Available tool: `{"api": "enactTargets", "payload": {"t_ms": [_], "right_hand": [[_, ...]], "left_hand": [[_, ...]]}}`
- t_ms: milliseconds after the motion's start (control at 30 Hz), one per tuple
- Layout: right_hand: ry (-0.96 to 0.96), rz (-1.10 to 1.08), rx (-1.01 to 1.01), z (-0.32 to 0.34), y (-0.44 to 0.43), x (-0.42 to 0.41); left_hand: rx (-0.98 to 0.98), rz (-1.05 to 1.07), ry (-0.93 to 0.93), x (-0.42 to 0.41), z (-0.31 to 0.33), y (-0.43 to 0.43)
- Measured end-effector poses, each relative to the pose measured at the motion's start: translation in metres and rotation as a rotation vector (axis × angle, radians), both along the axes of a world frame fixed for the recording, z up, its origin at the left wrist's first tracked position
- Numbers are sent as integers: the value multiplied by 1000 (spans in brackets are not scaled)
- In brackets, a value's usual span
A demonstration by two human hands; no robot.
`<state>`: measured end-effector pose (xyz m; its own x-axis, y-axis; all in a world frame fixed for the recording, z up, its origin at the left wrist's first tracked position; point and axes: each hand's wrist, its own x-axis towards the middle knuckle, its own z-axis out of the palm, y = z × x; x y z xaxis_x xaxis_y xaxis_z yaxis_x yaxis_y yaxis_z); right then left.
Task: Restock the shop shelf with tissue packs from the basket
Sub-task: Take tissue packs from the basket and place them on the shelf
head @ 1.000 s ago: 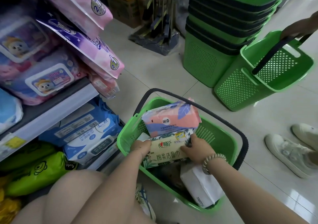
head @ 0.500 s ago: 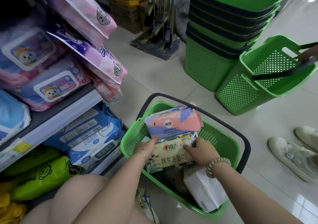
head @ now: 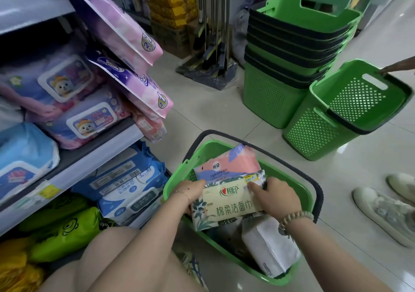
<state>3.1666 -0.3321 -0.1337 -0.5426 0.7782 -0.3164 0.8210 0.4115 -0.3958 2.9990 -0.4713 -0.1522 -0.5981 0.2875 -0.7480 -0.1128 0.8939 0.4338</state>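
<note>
- I am gripping the cream, leaf-printed soft tissue pack (head: 229, 204) at both ends: my left hand (head: 190, 190) is curling round its left edge, my right hand (head: 275, 196) is pinching its top right corner.
- It is lying inside the green plastic basket (head: 294, 179), in front of a pink and blue pack (head: 226, 166) and above a white pack (head: 269, 244).
- I am judging a level, straight-up lift best, clearing the dark basket handle (head: 292, 163).
- Left of the basket, the grey shelf (head: 94, 159) is looking crowded; open room seems scarce.

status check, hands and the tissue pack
Left hand and right hand both gripping cream tissue pack. Pack inside green basket, not yet shelved. Pink pack just behind it.
</note>
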Motion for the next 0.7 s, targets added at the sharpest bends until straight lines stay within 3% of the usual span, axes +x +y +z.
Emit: {"api": "enactTargets", "payload": {"t_ms": [300, 467, 700], "right_hand": [[102, 12, 127, 35, 0, -1], [289, -11, 173, 59, -7, -12], [572, -14, 149, 99, -18, -26]], "left_hand": [[88, -43, 217, -22, 51, -7], [85, 15, 501, -30, 79, -17], [309, 210, 599, -38, 130, -34]]}}
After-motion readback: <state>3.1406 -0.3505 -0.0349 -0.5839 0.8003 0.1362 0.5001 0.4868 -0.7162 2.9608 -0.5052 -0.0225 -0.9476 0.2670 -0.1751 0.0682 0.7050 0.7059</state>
